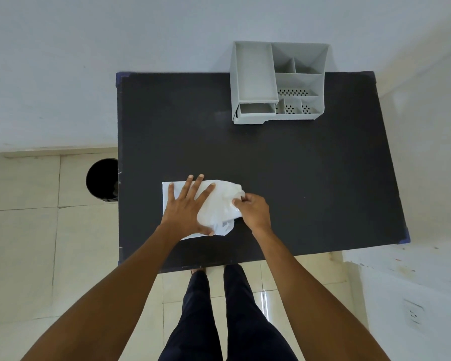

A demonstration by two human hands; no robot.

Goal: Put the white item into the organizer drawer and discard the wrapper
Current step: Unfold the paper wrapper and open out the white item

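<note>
A white plastic wrapper (220,204) lies on the black table (297,178), left of the middle and near the front. My left hand (186,207) rests flat on its left part with fingers spread. My right hand (253,209) pinches the crumpled right end of the wrapper between thumb and fingers. The white item inside cannot be told apart from the wrapper. A grey desk organizer (277,82) stands at the table's far edge, its small drawer (257,109) pulled out at the front left and empty.
A black round bin (102,179) stands on the tiled floor just left of the table. A pale wall runs behind the table. A wall socket (413,315) sits low on the right. My legs are at the table's front edge.
</note>
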